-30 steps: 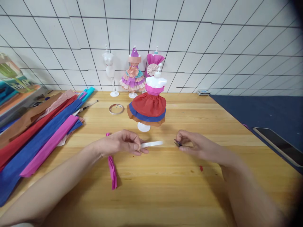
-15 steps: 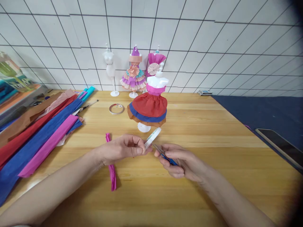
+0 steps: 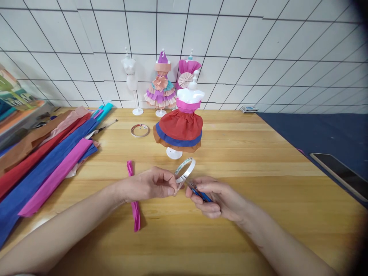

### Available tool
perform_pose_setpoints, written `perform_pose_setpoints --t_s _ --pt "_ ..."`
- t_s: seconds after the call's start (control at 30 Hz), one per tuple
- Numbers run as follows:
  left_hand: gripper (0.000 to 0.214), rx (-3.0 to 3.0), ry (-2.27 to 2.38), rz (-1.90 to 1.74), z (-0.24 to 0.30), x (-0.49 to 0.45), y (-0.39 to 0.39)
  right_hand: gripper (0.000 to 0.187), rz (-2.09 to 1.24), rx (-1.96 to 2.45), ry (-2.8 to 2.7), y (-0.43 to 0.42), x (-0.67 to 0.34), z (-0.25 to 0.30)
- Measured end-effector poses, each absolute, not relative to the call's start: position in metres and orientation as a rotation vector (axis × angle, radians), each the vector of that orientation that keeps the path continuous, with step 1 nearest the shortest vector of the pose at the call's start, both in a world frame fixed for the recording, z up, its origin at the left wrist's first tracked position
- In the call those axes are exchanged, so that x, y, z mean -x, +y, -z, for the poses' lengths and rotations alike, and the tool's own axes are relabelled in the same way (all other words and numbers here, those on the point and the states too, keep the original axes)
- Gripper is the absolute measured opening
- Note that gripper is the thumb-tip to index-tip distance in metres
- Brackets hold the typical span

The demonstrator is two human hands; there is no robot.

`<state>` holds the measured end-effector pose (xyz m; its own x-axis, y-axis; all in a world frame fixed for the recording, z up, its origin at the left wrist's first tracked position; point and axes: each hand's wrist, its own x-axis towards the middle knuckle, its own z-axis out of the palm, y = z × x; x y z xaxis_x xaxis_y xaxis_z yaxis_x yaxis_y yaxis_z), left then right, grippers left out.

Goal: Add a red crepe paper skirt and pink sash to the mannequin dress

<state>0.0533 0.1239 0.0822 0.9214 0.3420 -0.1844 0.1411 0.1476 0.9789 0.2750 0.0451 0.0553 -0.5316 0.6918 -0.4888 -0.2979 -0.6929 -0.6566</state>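
Pinched in my left hand (image 3: 155, 184) is the loose end of a roll of tape (image 3: 189, 168), whose white ring hangs just beyond the fingertips. My right hand (image 3: 211, 193) is wrapped round small scissors (image 3: 201, 194) with blue handles; their blades reach to the tape beside the roll. Under my left wrist lies a crumpled pink paper strip (image 3: 136, 216), partly hidden by the arm. Right behind the hands stands a white dress form (image 3: 190, 96) in a pink top and a layered red, blue and brown skirt (image 3: 179, 128).
Several coloured paper lengths (image 3: 54, 161) lie at the left. Another tape roll (image 3: 140, 130) rests on the wooden table (image 3: 244, 237). A bare dress form (image 3: 131, 76) and two dressed ones stand by the tiled wall. A phone (image 3: 342, 172) lies at the right.
The tape roll has turned so its open ring faces me more. The scissors have come in closer, with their blades now at the tape. The camera view has shifted slightly.
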Motion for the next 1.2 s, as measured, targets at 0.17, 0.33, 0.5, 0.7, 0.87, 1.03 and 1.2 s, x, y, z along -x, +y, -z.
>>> perform_pose_setpoints --t_s 0.17,0.33,0.5,0.7,0.87,1.03,1.2 --pt "0.035 -1.430 0.395 -0.162 -0.083 -0.055 0.125 0.020 -2.185 1.017 -0.723 0.043 -0.272 -0.054" --pt "0.033 -1.431 0.422 -0.150 -0.078 -0.054 0.127 0.023 -2.188 1.021 -0.766 0.038 -0.268 -0.055" --pt "0.030 -1.421 0.389 -0.127 -0.078 -0.055 0.126 0.022 -2.189 1.010 -0.732 0.035 -0.263 -0.056" --pt "0.027 -1.434 0.419 -0.126 -0.078 -0.055 0.127 0.022 -2.210 0.953 -0.675 0.033 -0.259 -0.057" --pt "0.022 -1.428 0.426 -0.115 -0.076 -0.054 0.129 0.019 -2.223 0.926 -0.628 0.031 -0.257 -0.059" --pt "0.019 -1.428 0.441 -0.124 -0.076 -0.055 0.128 0.019 -2.242 0.891 -0.550 0.031 -0.254 -0.058" --pt "0.022 -1.486 0.477 -0.123 -0.076 -0.056 0.128 0.019 -2.238 0.909 -0.524 0.030 -0.251 -0.059"
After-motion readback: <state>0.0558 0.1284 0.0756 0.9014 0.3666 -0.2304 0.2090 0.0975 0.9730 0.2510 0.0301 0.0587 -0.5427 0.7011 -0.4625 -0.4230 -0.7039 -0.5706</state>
